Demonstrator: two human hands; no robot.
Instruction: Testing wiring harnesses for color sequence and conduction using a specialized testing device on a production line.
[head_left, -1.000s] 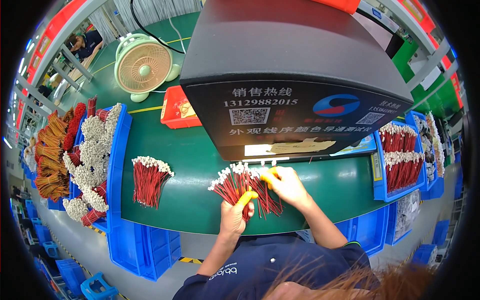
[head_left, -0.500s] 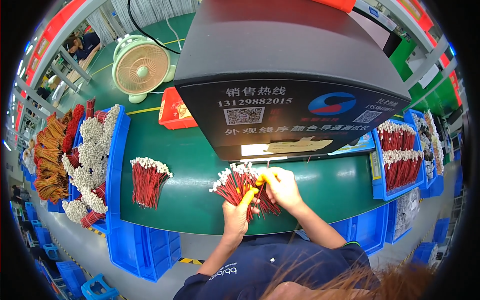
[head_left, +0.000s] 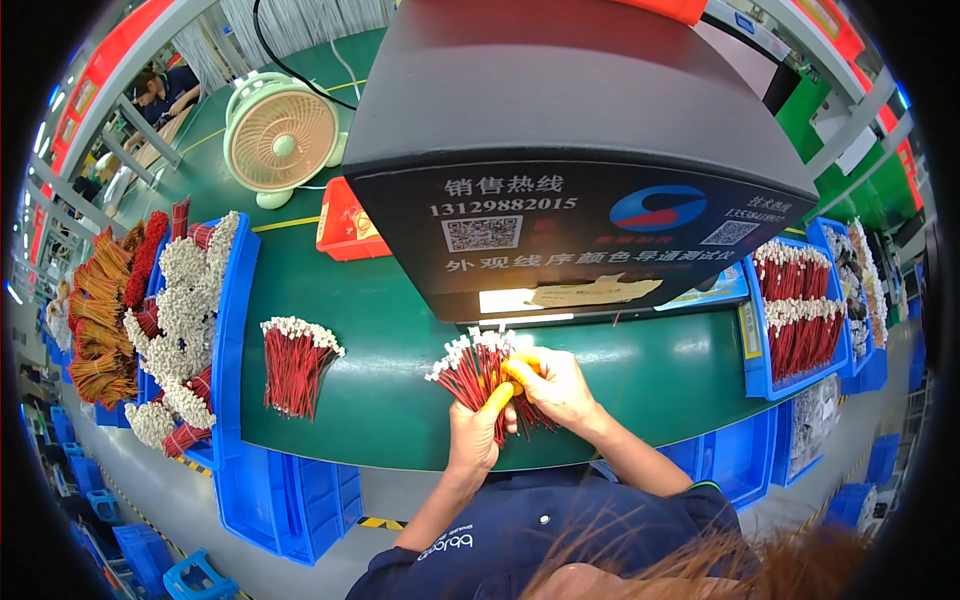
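Note:
A fanned bundle of red wires with white connectors [head_left: 462,378] is in my left hand [head_left: 474,437], its fingers wrapped round the lower part. The white ends point up and away from me. My right hand [head_left: 556,390] is closed in a pinch at the bundle's right side, touching the wires; its fingertips hide exactly which ones it grips. Yellow covers show on the thumb and fingers. To the left, a second bundle of red wires [head_left: 293,375] lies on the green table [head_left: 400,420], its white connectors toward the far side.
A black box-shaped machine [head_left: 580,110] with a lit opening stands just beyond my hands. At left, a blue bin [head_left: 232,300] holds wire bundles; another blue bin [head_left: 762,350] stands at right. A red tray [head_left: 345,222] and a fan [head_left: 283,140] are farther back.
My right hand has come slightly down and left, closer in against the bundle. A wire end that stood up above its fingers no longer shows there.

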